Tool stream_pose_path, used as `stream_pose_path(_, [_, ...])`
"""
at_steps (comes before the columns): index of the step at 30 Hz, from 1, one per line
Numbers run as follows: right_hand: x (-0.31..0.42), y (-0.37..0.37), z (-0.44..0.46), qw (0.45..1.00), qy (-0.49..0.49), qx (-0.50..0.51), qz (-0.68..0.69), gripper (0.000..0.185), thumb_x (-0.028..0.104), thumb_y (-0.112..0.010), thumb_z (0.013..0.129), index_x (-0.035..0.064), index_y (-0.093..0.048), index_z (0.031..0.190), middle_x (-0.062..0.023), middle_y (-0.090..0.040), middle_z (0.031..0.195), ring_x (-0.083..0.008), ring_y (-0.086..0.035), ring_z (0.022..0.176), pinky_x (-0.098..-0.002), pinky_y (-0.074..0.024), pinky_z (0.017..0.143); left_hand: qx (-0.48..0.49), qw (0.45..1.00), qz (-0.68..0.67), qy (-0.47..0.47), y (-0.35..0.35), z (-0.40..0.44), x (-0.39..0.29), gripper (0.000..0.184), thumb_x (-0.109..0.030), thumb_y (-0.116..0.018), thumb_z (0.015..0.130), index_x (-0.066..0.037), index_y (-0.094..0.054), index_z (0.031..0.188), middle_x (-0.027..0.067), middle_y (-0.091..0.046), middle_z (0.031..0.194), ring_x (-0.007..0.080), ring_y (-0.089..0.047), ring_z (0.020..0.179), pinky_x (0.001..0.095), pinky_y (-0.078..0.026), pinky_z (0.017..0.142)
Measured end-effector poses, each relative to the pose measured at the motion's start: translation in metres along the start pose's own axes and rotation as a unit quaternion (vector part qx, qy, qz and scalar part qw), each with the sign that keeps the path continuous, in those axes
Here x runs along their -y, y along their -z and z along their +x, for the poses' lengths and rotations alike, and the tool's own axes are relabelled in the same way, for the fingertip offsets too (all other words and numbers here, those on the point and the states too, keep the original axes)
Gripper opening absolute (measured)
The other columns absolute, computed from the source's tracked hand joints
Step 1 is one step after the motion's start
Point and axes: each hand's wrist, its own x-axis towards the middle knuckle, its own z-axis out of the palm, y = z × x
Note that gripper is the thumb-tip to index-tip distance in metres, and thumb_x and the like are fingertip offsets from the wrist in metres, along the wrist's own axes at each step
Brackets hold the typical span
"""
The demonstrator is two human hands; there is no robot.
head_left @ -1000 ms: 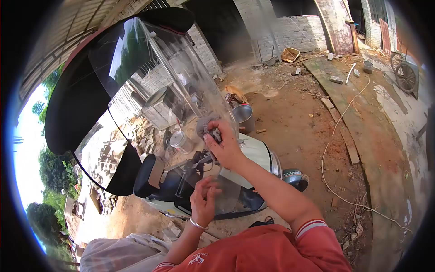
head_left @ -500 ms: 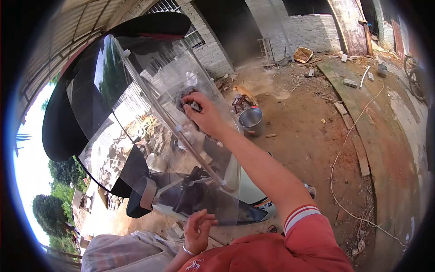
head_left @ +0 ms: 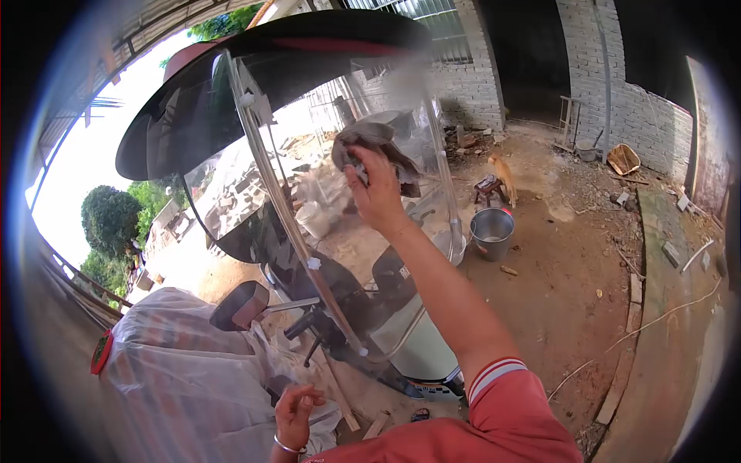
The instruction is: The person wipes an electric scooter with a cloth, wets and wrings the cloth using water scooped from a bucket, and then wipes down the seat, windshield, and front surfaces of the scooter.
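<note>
My right hand is closed on a crumpled grey-brown cloth and presses it to the clear windshield of a scooter. Part of the cloth hangs out past my fingers on the right. A dark canopy tops the windshield, and metal tubes run along its sides. Lower down, my left hand, with a silver bracelet at the wrist, hangs near the handlebar grip. Its fingers are loosely bent and apart, with nothing in them. A mirror sticks out on the left of the scooter.
Something under translucent plastic sheeting stands close on the left. Beyond the scooter are a metal bucket, a small stool, an orange-furred animal and a wicker-like basket. A cable crosses the ground at right.
My view has swung, so the scene sits differently in it. My right hand has shifted over the windshield with the cloth, which now spreads wider. My left hand stays low, its fingers still bent.
</note>
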Motion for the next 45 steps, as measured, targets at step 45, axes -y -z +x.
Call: stream_pose_path(45, [0.058,-0.031,0.130,0.994,0.071,-0.006,0.084,0.072,0.037,-0.056,0.083,-0.0093,-0.031,0.133,-0.0352,-0.033,0.127,-0.0500,-0.030,0.120,-0.0531,-0.0208,0.107,-0.187,0.980,0.030,0.053,-0.025,-0.017,0.010,0.023,-0.027,-0.058,0.095,-0.005,-0.056,0.098,0.0054,-0.062,0.080,0.0133,-0.059,0.072,0.0280,-0.048,0.071])
